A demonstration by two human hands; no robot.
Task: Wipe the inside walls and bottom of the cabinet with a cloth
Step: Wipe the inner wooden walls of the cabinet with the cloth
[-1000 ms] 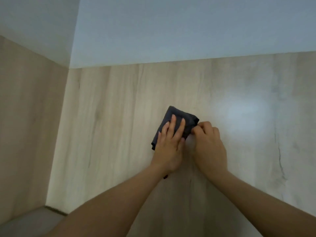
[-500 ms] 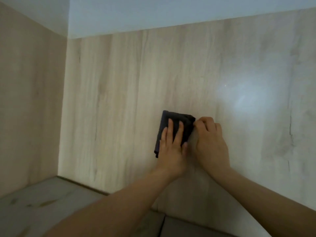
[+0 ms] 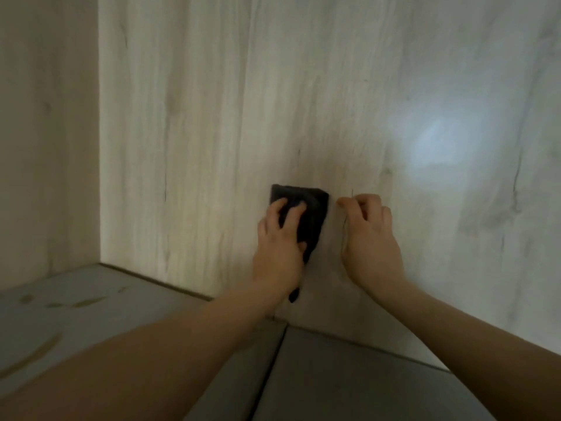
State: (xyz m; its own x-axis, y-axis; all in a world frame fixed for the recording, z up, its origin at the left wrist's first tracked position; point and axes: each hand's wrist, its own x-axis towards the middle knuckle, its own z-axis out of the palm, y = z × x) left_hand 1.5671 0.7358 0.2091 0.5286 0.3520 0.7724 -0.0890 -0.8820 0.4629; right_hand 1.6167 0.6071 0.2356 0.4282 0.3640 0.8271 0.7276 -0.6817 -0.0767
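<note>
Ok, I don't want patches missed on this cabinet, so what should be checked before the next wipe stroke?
1. Cloth flat against the back wall: ok.
2. Left hand on the cloth, fingers spread over it: ok.
3. Right hand clear of the cloth: ok, beside it, fingers curled, at the wall.
4. Room below for a downward stroke: ok, bare wall remains above the bottom panel.
5. Bottom panel wiped: not ok, streaks and marks show at its left.
6. Left side wall wiped: cannot tell.
</note>
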